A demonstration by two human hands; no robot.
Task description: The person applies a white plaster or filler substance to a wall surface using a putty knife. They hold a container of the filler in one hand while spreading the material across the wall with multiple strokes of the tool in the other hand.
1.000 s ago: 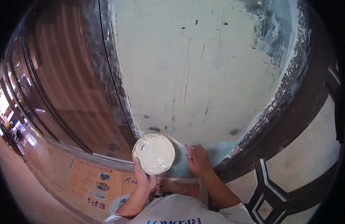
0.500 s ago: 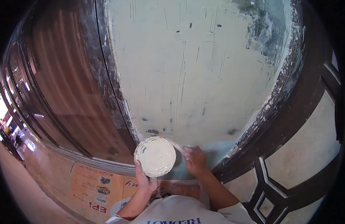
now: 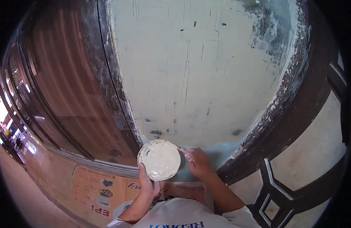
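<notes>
A round tub [image 3: 160,179] of creamy white putty [image 3: 160,159] is in front of me, at the foot of a pale, patched panel. My left hand [image 3: 146,183] grips its near left side, with the thumb up along the wall. On the other side, my right hand [image 3: 200,163] is closed round a thin, putty-smeared putty knife [image 3: 182,149]. Its blade is seen nearly edge-on at the tub's upper right rim; whether it touches the rim I cannot tell. White smears coat the fingers of my right hand.
The tall panel [image 3: 175,76] fills the middle, scratched and dark-spotted, with a rough blue-grey patch at its upper right. Dark, putty-flecked frames border it. Brown glazed panels [image 3: 61,76] stand left, and a dark moulded door [image 3: 304,152] right. An orange printed sheet [image 3: 88,190] lies on the floor.
The tub and both hands have shifted very slightly to the right. My grips on the tub and the putty knife stay the same.
</notes>
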